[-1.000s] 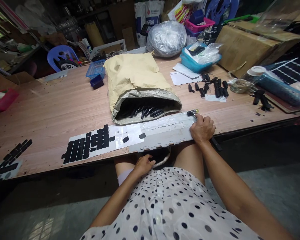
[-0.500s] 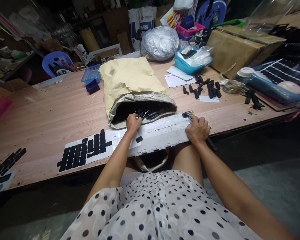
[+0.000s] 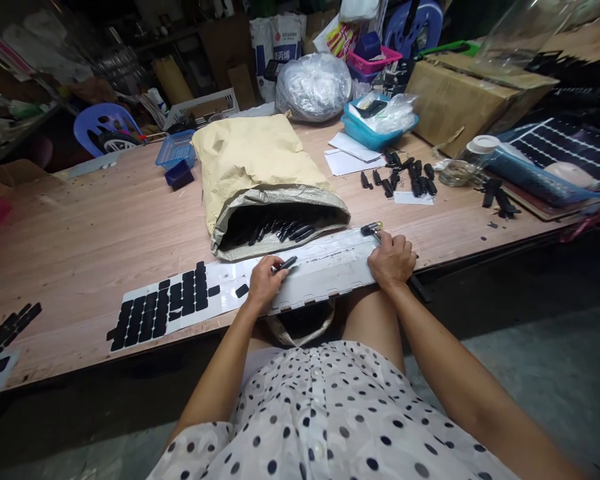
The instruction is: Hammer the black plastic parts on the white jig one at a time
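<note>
My left hand (image 3: 266, 281) is closed on a slim black part (image 3: 286, 263), pinched between thumb and fingers above a long white board (image 3: 330, 270). My right hand (image 3: 394, 259) is wrapped around the handle of a small hammer (image 3: 371, 229), which has a black head with a yellowish end and rests at the board's right end. Behind the board lies a tan sack (image 3: 260, 150), its mouth facing me, with several similar black parts (image 3: 293, 230) inside. A loose black pad (image 3: 242, 291) lies left of my left hand.
Rows of black pads (image 3: 153, 310) lie on a white sheet to the left. Small black fittings (image 3: 420, 179), a blue basket (image 3: 380, 127) and a cardboard box (image 3: 473, 100) stand at the back right. A small dark blue tray (image 3: 180, 175) is left of the sack.
My left hand has come out of the sack's mouth toward me and now holds a slim black part over the board. My right hand keeps its grip on the hammer.
</note>
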Motion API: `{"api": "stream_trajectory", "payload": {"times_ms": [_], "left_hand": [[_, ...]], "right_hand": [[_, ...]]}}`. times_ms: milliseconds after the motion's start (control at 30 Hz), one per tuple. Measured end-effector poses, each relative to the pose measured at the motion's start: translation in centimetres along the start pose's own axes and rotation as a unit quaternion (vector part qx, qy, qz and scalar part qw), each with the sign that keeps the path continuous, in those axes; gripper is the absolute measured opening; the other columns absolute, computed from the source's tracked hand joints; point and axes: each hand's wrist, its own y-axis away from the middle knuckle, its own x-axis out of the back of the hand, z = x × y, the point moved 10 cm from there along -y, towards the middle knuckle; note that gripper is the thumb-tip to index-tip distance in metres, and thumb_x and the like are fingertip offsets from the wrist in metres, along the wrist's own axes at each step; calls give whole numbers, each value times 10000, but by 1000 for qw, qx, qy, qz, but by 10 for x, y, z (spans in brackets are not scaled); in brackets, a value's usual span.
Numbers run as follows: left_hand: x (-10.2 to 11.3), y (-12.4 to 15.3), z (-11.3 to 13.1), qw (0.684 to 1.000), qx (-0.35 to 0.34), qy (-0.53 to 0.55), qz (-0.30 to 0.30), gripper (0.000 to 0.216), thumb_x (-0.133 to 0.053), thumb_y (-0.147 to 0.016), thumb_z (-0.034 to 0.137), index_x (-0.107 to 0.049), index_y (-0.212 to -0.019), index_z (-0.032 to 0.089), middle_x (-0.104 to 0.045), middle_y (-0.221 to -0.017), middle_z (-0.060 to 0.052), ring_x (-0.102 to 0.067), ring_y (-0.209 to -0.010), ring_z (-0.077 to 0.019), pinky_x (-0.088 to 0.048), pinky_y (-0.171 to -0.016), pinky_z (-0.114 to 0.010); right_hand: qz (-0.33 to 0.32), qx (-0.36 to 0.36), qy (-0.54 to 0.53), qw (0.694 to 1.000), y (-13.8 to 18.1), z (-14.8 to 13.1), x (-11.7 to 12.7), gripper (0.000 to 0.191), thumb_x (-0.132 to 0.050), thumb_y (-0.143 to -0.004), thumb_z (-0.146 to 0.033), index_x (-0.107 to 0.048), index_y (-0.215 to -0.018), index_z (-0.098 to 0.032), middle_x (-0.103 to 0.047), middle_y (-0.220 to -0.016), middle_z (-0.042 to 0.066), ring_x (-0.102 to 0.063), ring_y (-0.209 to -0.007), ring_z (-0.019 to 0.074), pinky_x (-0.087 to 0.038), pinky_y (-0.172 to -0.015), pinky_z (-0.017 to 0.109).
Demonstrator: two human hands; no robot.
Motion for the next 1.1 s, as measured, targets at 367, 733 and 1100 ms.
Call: {"api": "stream_trajectory", "payload": {"times_ms": [367, 733, 1100], "left_hand": [[-39, 2, 24, 999, -21, -41, -27, 118, -806, -802, 266, -762, -912, 264, -714, -956, -23, -606, -1002, -251, -475, -928, -403], [-48, 4, 26, 998, 9, -24, -57, 112, -789, -820, 277, -788, -932, 278, -719, -1008, -25, -572, -1060, -267, -425, -980, -427], [-50, 8, 32, 998, 13, -26, -47, 186, -777, -872, 382, -802, -1031, 289, -718, -1011, -37, -564, -1079, -271, -399, -978, -428]], "right_hand": [[-2, -8, -22, 1000, -1, 6, 2, 369, -523, -899, -182, -719, -1212, -197, -595, -1027, 144, -504, -964, 286, -321, -731, 359], [-18, -27, -216, 976, 3, 25, 22, 429, -453, -894, -254, -695, -1241, -186, -629, -947, 95, -549, -842, 243, -458, -761, 370], [-172, 15, -425, 889, 81, -51, 24, 445, -569, -839, -411, -739, -1183, -184, -709, -933, 63, -533, -695, 168, -530, -712, 350]]}}
